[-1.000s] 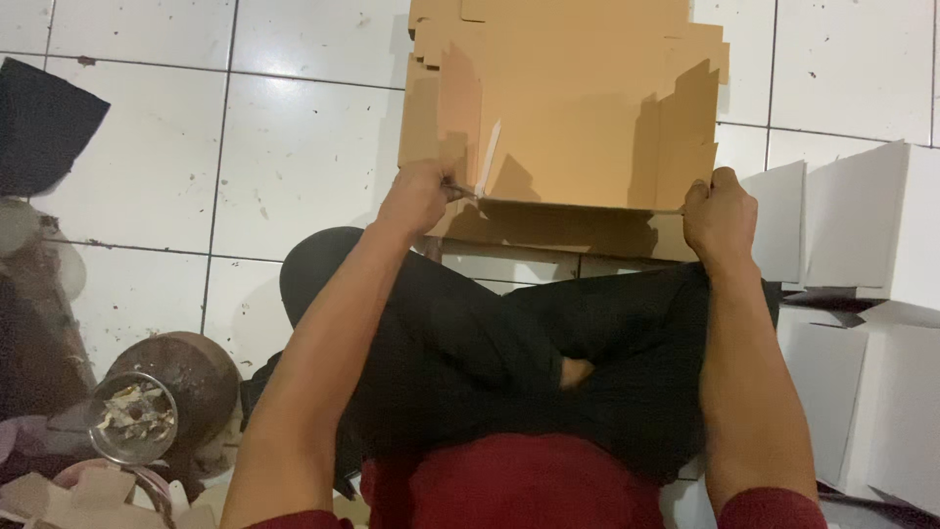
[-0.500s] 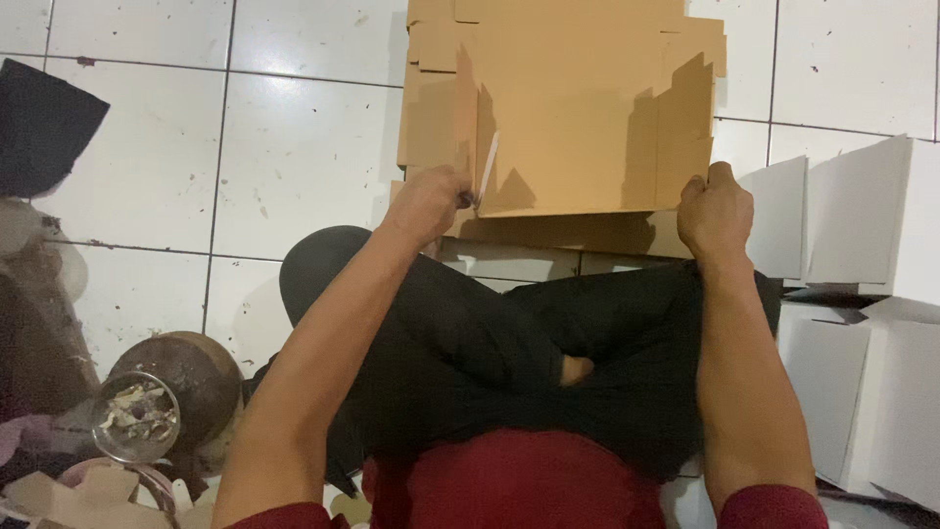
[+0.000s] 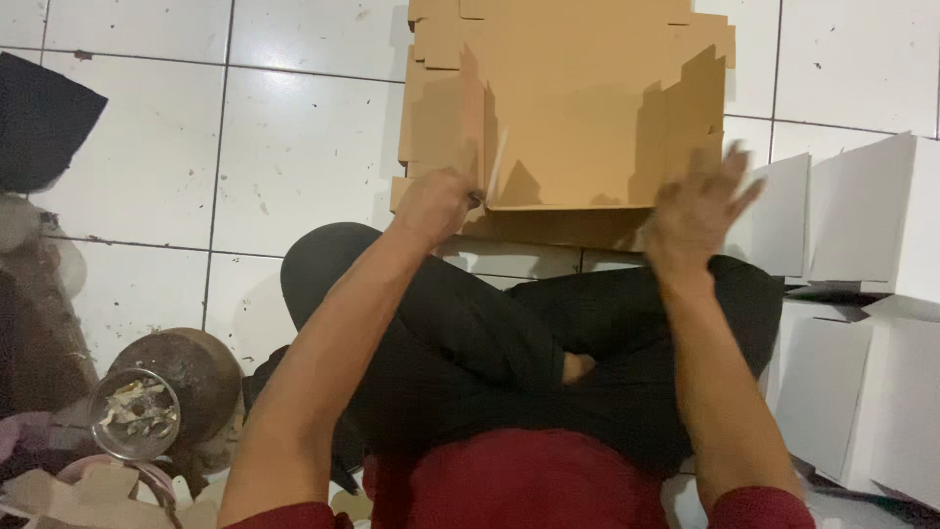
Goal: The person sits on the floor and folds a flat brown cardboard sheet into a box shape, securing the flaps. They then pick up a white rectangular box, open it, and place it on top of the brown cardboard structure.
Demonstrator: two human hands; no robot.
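Observation:
A brown cardboard box blank, partly folded, lies on a stack of flat brown cardboard on the white tile floor in front of my crossed legs. My left hand pinches the blank's near left corner, where a side flap stands up. My right hand hovers at the near right corner, blurred, fingers spread, and holds nothing.
Several folded white boxes stand on the floor at the right. A brown round pot with a glass lid sits at the lower left among scraps. A dark object lies at the far left.
My right hand has let go of the box's right corner and opened its fingers. The left hand keeps its grip.

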